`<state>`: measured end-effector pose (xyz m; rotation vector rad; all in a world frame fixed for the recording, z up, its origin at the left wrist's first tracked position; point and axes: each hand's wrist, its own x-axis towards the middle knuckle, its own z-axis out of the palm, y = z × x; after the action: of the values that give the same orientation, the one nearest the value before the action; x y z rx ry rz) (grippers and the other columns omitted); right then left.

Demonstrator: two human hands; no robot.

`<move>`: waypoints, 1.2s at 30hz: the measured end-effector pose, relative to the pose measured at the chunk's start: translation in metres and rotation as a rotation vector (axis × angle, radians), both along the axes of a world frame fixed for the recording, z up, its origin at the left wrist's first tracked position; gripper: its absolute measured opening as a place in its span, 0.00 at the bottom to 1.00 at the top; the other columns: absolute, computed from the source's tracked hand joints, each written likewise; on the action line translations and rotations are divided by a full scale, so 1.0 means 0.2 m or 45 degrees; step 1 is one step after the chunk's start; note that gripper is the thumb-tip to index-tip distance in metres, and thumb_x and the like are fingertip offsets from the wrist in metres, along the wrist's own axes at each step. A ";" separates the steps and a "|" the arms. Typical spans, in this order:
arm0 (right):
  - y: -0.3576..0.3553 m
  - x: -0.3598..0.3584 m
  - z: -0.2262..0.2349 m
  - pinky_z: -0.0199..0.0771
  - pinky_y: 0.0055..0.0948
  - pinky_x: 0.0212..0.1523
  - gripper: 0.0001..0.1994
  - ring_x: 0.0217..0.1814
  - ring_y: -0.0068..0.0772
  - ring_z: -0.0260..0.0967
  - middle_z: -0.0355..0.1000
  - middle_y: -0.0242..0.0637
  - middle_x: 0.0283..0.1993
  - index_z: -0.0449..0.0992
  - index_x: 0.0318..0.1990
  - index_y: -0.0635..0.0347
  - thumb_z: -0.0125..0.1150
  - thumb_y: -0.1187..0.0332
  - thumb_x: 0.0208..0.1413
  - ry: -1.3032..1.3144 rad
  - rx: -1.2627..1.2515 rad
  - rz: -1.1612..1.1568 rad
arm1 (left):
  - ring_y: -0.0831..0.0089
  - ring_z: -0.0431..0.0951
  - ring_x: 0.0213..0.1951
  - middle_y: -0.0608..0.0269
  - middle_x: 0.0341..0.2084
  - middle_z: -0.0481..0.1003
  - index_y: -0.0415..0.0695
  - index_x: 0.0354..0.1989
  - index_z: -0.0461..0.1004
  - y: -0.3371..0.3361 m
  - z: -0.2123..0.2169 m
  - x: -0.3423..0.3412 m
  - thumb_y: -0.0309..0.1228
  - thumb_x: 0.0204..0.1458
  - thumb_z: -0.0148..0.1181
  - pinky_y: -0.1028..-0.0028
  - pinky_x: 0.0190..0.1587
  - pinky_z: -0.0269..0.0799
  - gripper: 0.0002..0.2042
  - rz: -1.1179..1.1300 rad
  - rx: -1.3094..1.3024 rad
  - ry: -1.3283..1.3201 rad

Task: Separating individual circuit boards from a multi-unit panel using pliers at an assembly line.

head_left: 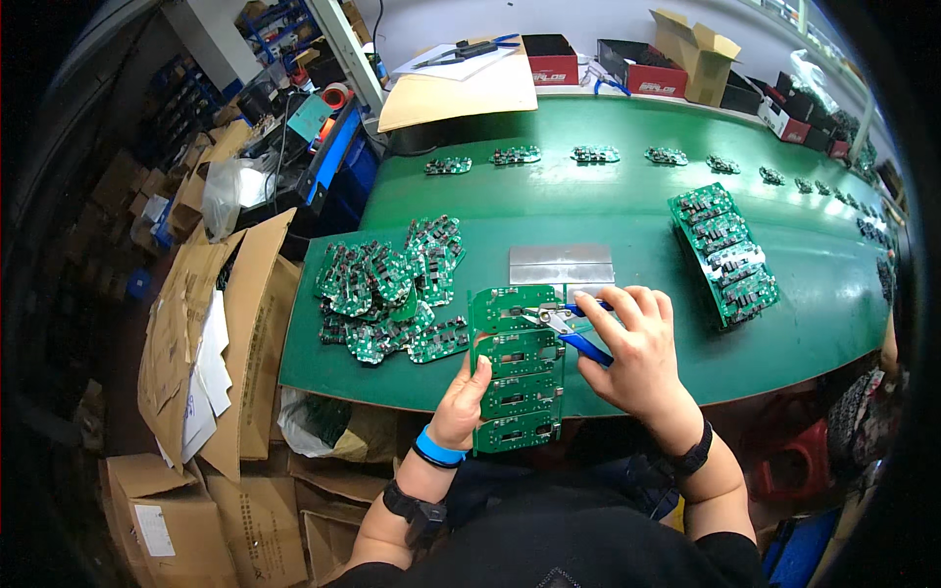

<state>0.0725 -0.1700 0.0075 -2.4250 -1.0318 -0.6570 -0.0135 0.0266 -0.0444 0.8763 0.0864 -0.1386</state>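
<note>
My left hand (461,407) grips the left edge of a green circuit board panel (518,400), thumb on top, over the table's near edge. The panel is made of several joined boards in a column. Blue-handled cutting pliers (586,345) are in my right hand (632,343), fingers wrapped round the handles. Their metal jaws lie over the topmost board of the panel; whether they touch it I cannot tell. Just beyond the panel, a flat metal plate (560,265) lies on the green table. A heap of separate circuit boards (387,284) lies to the left.
A stack of populated board panels (725,257) lies to the right. Single boards (595,155) form a row along the far green surface. Red and black boxes (642,71) and a cardboard sheet (461,93) stand at the back. An open carton (211,343) is beside the table's left edge.
</note>
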 end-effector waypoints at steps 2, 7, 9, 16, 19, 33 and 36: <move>0.00 0.00 0.00 0.56 0.39 0.47 0.30 0.45 0.38 0.61 0.66 0.36 0.43 0.70 0.49 0.54 0.65 0.65 0.29 -0.004 -0.016 -0.006 | 0.63 0.67 0.54 0.55 0.55 0.61 0.50 0.64 0.45 0.01 -0.01 0.00 0.38 0.62 0.35 0.62 0.52 0.69 0.22 -0.043 -0.019 -0.021; -0.01 -0.01 0.01 0.56 0.39 0.48 0.30 0.45 0.40 0.61 0.66 0.35 0.43 0.72 0.48 0.53 0.64 0.67 0.27 0.001 -0.020 -0.034 | 0.66 0.65 0.55 0.56 0.56 0.60 0.50 0.65 0.42 0.00 -0.01 0.00 0.38 0.62 0.36 0.65 0.54 0.66 0.24 -0.087 0.012 -0.067; -0.01 -0.02 0.01 0.56 0.39 0.48 0.30 0.45 0.40 0.61 0.66 0.35 0.43 0.71 0.48 0.52 0.64 0.67 0.27 -0.004 -0.027 -0.036 | 0.67 0.65 0.55 0.57 0.56 0.60 0.48 0.65 0.43 0.00 -0.01 0.00 0.39 0.62 0.37 0.67 0.54 0.65 0.24 -0.084 0.072 -0.060; -0.02 -0.02 0.00 0.56 0.39 0.46 0.30 0.43 0.38 0.61 0.66 0.35 0.42 0.71 0.48 0.53 0.66 0.66 0.29 -0.071 -0.066 -0.031 | 0.69 0.65 0.55 0.57 0.55 0.62 0.48 0.64 0.45 0.01 -0.02 -0.01 0.39 0.62 0.37 0.68 0.55 0.64 0.23 -0.073 0.134 -0.073; -0.02 -0.01 0.00 0.56 0.39 0.46 0.30 0.44 0.38 0.61 0.66 0.35 0.42 0.71 0.49 0.52 0.65 0.66 0.28 -0.063 -0.059 -0.031 | 0.70 0.64 0.55 0.58 0.55 0.62 0.47 0.64 0.47 0.01 -0.03 -0.01 0.38 0.62 0.37 0.69 0.55 0.63 0.23 -0.071 0.158 -0.062; -0.03 0.01 -0.03 0.57 0.35 0.39 0.27 0.38 0.33 0.62 0.66 0.32 0.38 0.73 0.44 0.53 0.66 0.67 0.28 -0.102 -0.072 0.015 | 0.72 0.63 0.56 0.59 0.55 0.63 0.44 0.64 0.47 0.01 -0.02 0.00 0.38 0.63 0.36 0.71 0.57 0.59 0.23 -0.068 0.069 0.034; -0.03 0.01 -0.03 0.58 0.36 0.39 0.28 0.37 0.35 0.63 0.67 0.34 0.38 0.74 0.45 0.52 0.66 0.68 0.25 -0.087 -0.040 0.021 | 0.72 0.63 0.55 0.59 0.55 0.63 0.45 0.64 0.47 0.03 -0.03 -0.01 0.38 0.63 0.36 0.71 0.57 0.59 0.23 -0.045 0.153 0.044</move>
<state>0.0752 -0.1754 0.0008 -2.4336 -1.0956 -0.7280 -0.0148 0.0317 -0.0497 0.9954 0.1122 -0.1830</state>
